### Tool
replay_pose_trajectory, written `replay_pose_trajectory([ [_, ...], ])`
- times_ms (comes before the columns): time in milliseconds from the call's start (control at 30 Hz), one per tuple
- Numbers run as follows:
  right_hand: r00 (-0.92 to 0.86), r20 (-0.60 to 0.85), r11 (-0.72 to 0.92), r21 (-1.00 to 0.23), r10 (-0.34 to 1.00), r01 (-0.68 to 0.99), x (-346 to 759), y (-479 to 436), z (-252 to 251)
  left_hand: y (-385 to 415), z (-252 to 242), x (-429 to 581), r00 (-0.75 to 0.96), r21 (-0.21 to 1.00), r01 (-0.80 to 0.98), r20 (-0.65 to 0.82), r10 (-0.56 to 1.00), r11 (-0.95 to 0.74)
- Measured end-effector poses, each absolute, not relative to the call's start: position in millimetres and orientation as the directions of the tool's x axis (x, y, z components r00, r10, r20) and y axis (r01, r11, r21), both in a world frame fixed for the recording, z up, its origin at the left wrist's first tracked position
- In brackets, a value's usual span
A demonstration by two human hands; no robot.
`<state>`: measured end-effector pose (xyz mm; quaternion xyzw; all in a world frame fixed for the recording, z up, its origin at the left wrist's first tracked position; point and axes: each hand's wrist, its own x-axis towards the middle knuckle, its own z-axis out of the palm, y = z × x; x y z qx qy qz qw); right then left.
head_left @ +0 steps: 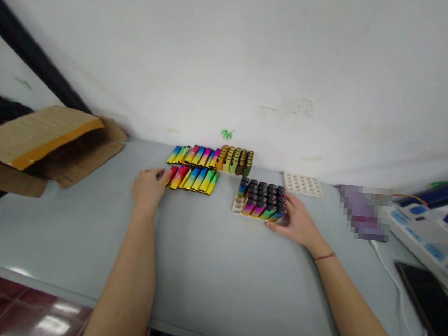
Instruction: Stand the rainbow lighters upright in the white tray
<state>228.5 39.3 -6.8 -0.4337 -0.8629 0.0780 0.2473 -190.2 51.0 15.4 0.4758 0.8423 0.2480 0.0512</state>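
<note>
My left hand [148,186] rests on the grey table [207,271], its fingers curled and touching the left end of a row of rainbow-coloured lighters [192,178] lying flat. A second flat row of lighters [193,155] lies behind it, next to a block of upright lighters [235,160]. My right hand [296,221] grips the right side of a white tray [238,205] filled with upright black-topped lighters [261,198].
An empty white holed tray [303,184] lies by the wall. An open cardboard box [41,144] sits at the left. A power strip [425,235], a cable and a dark phone [431,306] lie at the right, by a blurred purple object [365,211].
</note>
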Motion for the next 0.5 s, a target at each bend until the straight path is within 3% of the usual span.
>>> replay_pose_trajectory([
  [200,-0.491,0.357,0.601,-0.355,0.795,0.716,228.7,39.3,-7.2,50.1,20.0,-186.7,-0.507,0.420,0.803,0.107,0.855,0.423],
  [333,-0.503,0.350,0.609,-0.353,0.790,0.711,229.5,40.2,-7.7,52.2,19.8,-189.0,-0.556,0.480,0.746,0.066,0.829,0.462],
  [433,-0.500,0.353,0.608,-0.360,0.791,0.707,229.4,40.4,-7.8,56.6,19.4,-193.8,-0.564,0.571,0.734,0.209,0.799,0.368],
  [500,-0.497,0.355,0.606,-0.361,0.792,0.709,229.0,40.0,-7.5,59.3,21.4,-192.5,-0.488,0.619,0.762,0.353,0.798,0.192],
])
